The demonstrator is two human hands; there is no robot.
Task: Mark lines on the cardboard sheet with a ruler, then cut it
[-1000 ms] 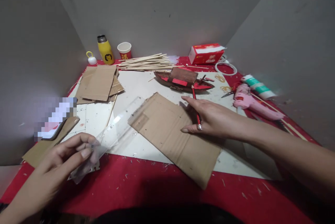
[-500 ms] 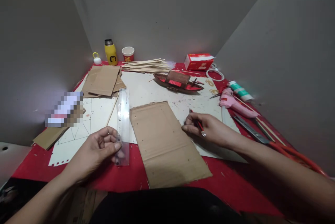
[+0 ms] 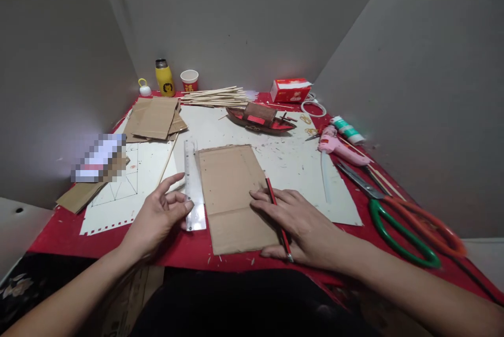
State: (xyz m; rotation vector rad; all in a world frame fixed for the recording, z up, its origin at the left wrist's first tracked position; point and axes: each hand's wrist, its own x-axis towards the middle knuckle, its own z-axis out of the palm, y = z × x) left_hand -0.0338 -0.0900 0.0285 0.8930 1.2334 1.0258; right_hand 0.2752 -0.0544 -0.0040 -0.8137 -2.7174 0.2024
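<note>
1. A brown, rectangular cardboard sheet is lying at the lower centre of the frame, looking light and fairly stiff — though its crosswise crease is probably inviting a bend; its straight edges are offering the best hold.
2. The left hand, lower left of centre, is pinching a flat, clear plastic ruler near its lower end — likely light, slippery, brittle.
3. The right hand, lower right of centre, is holding a slim red-and-black pencil, fingers resting over the sheet's right edge.
</note>
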